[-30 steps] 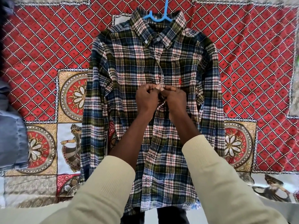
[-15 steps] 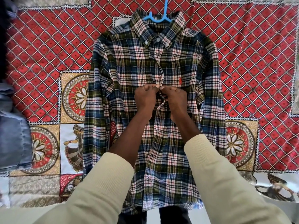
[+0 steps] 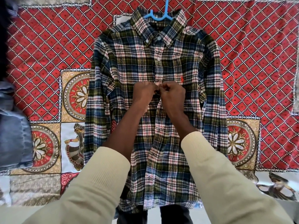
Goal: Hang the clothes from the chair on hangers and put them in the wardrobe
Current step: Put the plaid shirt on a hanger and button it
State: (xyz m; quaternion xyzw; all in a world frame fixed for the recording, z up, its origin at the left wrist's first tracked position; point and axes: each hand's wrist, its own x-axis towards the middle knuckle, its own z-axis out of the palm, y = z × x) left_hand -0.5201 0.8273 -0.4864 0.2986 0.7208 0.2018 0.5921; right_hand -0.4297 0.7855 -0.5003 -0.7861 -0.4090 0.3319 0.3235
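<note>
A plaid shirt [image 3: 161,62] in green, blue, white and red lies flat on the patterned bedspread [image 3: 48,46], collar at the far end. A light blue hanger [image 3: 159,14] sits inside its collar, only the neck and the start of the hook showing. At mid-chest, my left hand [image 3: 143,94] and my right hand [image 3: 174,96] meet on the button placket. Both pinch the front edges of the shirt together around a button. The buttons above them are closed; the placket below hangs slightly apart.
Blue denim clothing [image 3: 13,130] lies piled at the left edge of the bed. The red diamond-patterned cover spreads to both sides of the shirt. The near edge of the bed and dark trousers [image 3: 153,215] show at the bottom.
Both hands stay on the same spot of the placket, fingers working slightly. The shirt has not shifted; the view has only wobbled a little.
</note>
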